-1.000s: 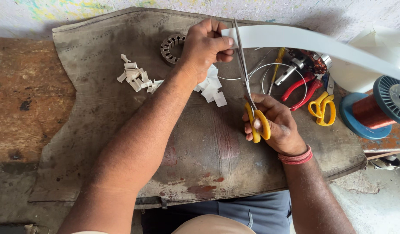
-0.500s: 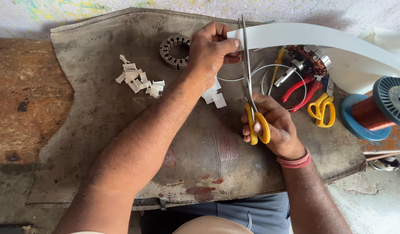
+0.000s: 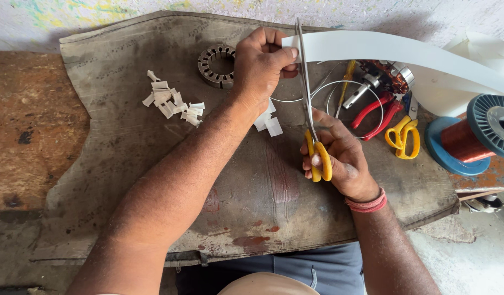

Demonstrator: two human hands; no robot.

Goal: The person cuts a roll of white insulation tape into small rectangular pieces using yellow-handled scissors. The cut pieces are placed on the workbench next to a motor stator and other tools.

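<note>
White paper strip (image 3: 405, 52) stretches from the left hand (image 3: 263, 65), pinching its end at twelve o'clock, toward three o'clock. The right hand (image 3: 334, 158) grips yellow-handled scissors (image 3: 309, 109), blades at the pinched end. Cut paper pieces (image 3: 173, 101) already lie on the tabletop (image 3: 126, 164) at ten o'clock; much strip remains uncut.

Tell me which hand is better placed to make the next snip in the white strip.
Right. The right hand already holds the yellow-handled scissors, blades along the end of the white strip. The left hand pinches that end, so it likely just steadies.
</note>
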